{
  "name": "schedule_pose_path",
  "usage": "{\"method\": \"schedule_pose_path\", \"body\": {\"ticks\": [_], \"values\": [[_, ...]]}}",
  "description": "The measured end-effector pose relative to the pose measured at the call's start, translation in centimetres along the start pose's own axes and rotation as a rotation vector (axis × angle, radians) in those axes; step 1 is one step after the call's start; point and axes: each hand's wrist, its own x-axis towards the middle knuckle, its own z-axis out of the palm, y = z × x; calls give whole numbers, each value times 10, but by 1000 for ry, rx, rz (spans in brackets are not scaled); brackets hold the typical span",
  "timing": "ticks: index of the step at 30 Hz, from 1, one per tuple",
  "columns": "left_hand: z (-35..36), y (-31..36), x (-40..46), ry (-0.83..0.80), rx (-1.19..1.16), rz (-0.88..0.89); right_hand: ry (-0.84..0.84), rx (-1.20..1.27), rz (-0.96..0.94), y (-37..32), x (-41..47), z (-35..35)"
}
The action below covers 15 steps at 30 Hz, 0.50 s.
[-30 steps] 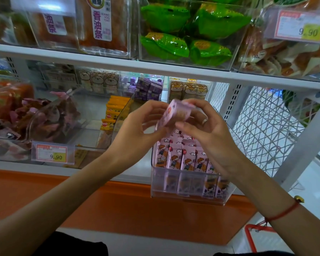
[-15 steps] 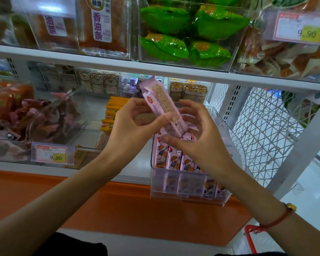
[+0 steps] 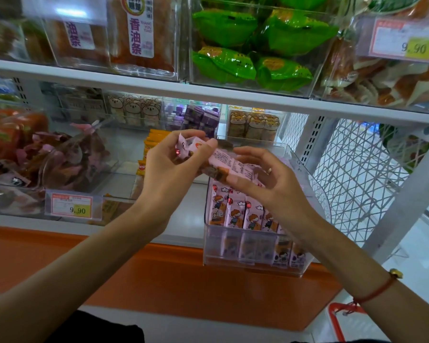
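Evidently, a pink snack packet (image 3: 229,164) is held crosswise between both hands, with its printed back turned upward, probably so that the label can be checked or the packet squared up before it is slotted in. One end is pinched between the thumb and curled fingers of the left hand (image 3: 169,169). The other end is cradled in the bent fingers of the right hand (image 3: 270,184), with the thumb pressed against it. Neither hand is opened wide, so the thin wrapper is kept taut.

Directly below the fingertips, matching packets (image 3: 235,214) are stood upright in rows inside a clear bin (image 3: 305,169), which is pulled forward past the shelf edge (image 3: 183,91) for easier reach. Well off beyond the left knuckles, a price tag (image 3: 72,206) is clipped.
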Motion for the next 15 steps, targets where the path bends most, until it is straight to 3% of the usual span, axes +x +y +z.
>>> {"method": "schedule_pose_path", "body": {"ticks": [4,9,12,15], "values": [[3,0,2,-104,-8,-59,115,71,41,4,4,-4],[5,-9,0,-186,187,-14,141,159,164,14,8,-17],[1,-7,-1,-142,195,25,79,39,145,19,6,-17],[-6,1,5,-145,246,149,-44,-245,123,23,5,-21]]}}
